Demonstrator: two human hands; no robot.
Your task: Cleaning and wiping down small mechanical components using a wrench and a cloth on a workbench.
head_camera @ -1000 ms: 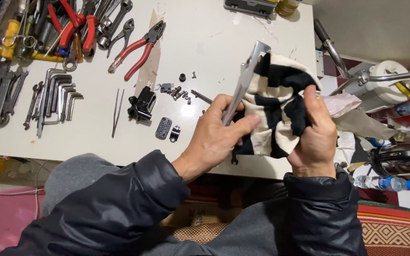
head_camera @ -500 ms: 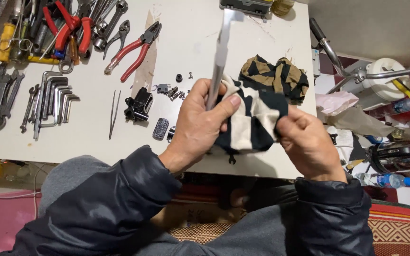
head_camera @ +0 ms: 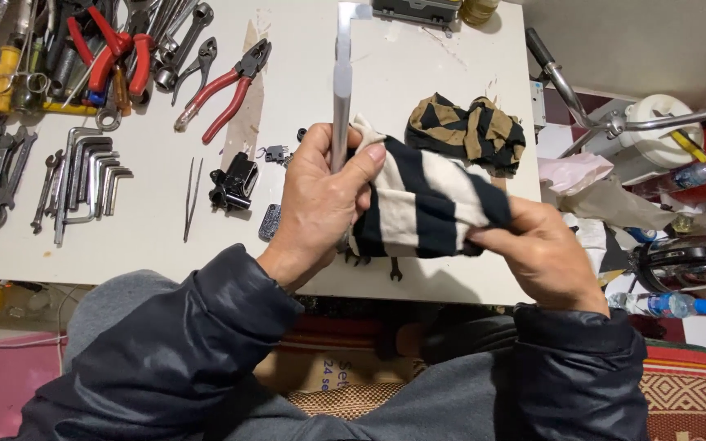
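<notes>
My left hand (head_camera: pixel 320 200) is closed around a long grey metal bar (head_camera: pixel 342 90), thumb pressed across the front and the other fingers wrapped behind it, so the bar stands up and away from me over the white table (head_camera: pixel 165 237). The bar has a short bent end at the top. The same hand pins one edge of a black and cream striped cloth (head_camera: pixel 418 204) against the lower part of the bar. My right hand (head_camera: pixel 545 253) pinches the other end of that cloth between thumb and fingertips, so the cloth stretches between my two hands just above the near edge of the table. A second cloth (head_camera: pixel 467 131), black and tan striped, lies crumpled on the table beyond it, apart from both hands. To the left of my left hand sit a small black part (head_camera: pixel 234 181), a pair of tweezers (head_camera: pixel 192 198) and a row of hex keys (head_camera: pixel 87 175). Farther back lie red-handled pliers (head_camera: pixel 226 90) and a heap of spanners and other tools. Off the right edge of the table I see a chrome handlebar (head_camera: pixel 582 98).
</notes>
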